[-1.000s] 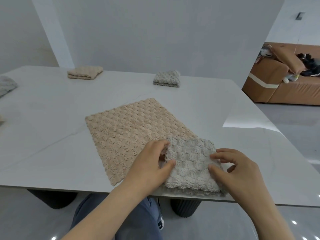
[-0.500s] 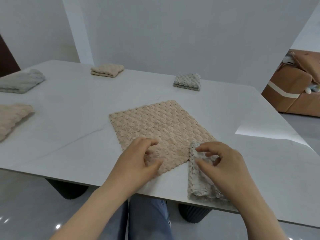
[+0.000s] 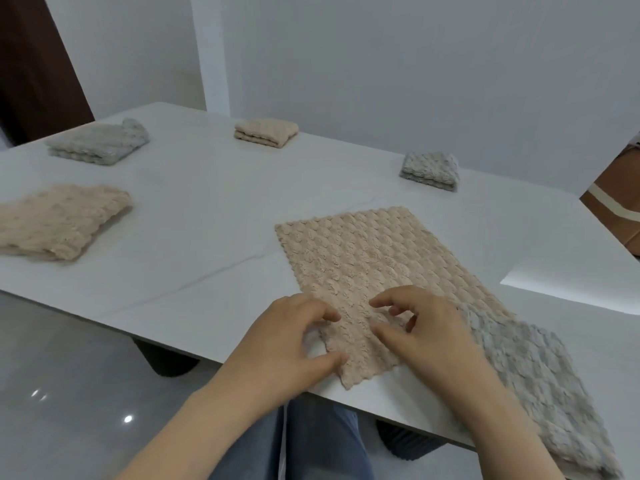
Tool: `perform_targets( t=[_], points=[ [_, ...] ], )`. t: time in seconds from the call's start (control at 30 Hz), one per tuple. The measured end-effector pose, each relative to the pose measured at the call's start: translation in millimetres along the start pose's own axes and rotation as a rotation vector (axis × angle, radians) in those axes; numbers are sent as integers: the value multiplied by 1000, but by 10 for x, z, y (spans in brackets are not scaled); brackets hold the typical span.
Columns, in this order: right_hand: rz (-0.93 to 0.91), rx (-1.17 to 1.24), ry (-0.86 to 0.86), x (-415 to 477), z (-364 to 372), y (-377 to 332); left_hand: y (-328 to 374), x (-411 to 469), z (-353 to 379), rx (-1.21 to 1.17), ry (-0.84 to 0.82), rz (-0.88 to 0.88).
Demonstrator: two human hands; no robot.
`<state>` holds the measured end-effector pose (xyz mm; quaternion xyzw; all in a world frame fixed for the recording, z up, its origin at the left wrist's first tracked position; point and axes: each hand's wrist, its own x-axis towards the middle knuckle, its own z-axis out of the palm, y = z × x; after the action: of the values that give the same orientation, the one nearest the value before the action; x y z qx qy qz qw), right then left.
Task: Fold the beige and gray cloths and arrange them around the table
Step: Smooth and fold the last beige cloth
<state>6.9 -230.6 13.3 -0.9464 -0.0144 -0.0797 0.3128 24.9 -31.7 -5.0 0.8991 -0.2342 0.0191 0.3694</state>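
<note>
A beige cloth (image 3: 367, 265) lies spread flat on the white table (image 3: 194, 237), its near corner at the table's front edge. My left hand (image 3: 287, 351) and my right hand (image 3: 426, 330) hover over that near corner with fingers curled and apart, fingertips touching the fabric. A folded gray cloth (image 3: 533, 382) lies to the right of my right hand, close to the front edge. Farther off lie folded cloths: a beige one (image 3: 59, 220) at the left, a gray one (image 3: 100, 142) at the far left, a beige one (image 3: 266, 132) at the back, and a gray one (image 3: 431, 171) at the back right.
A brown sofa (image 3: 616, 209) shows past the table's right side. A dark table base (image 3: 166, 358) stands under the front edge, and my jeans-covered legs (image 3: 311, 441) are below it. A white wall runs behind the table.
My right hand let go of the folded gray cloth, which now rests at the right. Both hands came together over the beige cloth's near corner. The view swung left.
</note>
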Motion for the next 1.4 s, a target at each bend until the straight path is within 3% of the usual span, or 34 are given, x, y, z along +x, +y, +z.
perform_targets(
  t=[0.23, 0.77, 1.2, 1.4],
  points=[
    [29, -29, -59, -56, -86, 113, -42, 35, 174, 89, -86, 82],
    [-51, -151, -137, 121, -80, 213, -274, 520, 123, 125, 130, -13],
    [-82, -219, -177, 646, -138, 203, -437, 576, -202, -189, 244, -206],
    [-138, -76, 10, 718, -397, 148, -335, 582, -497, -319, 362, -148]
  ],
)
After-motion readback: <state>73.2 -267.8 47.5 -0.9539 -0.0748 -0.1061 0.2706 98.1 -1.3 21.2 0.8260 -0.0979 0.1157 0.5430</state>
